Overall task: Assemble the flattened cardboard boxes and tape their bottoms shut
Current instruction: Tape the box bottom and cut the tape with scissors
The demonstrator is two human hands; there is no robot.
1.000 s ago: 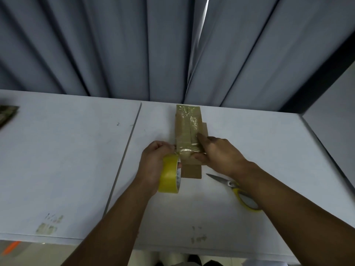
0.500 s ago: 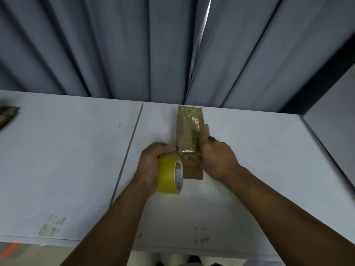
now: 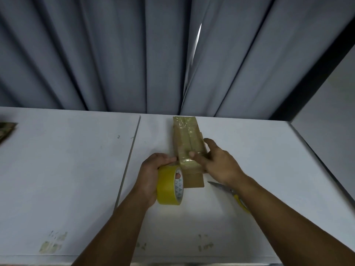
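A narrow cardboard box (image 3: 184, 135) lies lengthwise on the white table (image 3: 76, 169), its top wrapped in glossy tape, with a bare flap sticking out at its near end. My left hand (image 3: 149, 173) grips a yellow tape roll (image 3: 167, 187) just left of that flap; a strip runs from the roll onto the box. My right hand (image 3: 221, 166) rests on the box, thumb pressing the tape on top and fingers lying along the right side.
Scissors (image 3: 237, 198) with a yellow handle lie on the table under my right forearm. A flat cardboard piece (image 3: 5, 129) shows at the far left edge. Grey curtains (image 3: 115, 54) hang behind the table, and a grey panel (image 3: 326, 141) bounds it on the right.
My right hand slid to the box's right side, with the thumb now on top. My left hand tilted the tape roll and drew it slightly nearer. The scissors, hidden half a second ago, show again.
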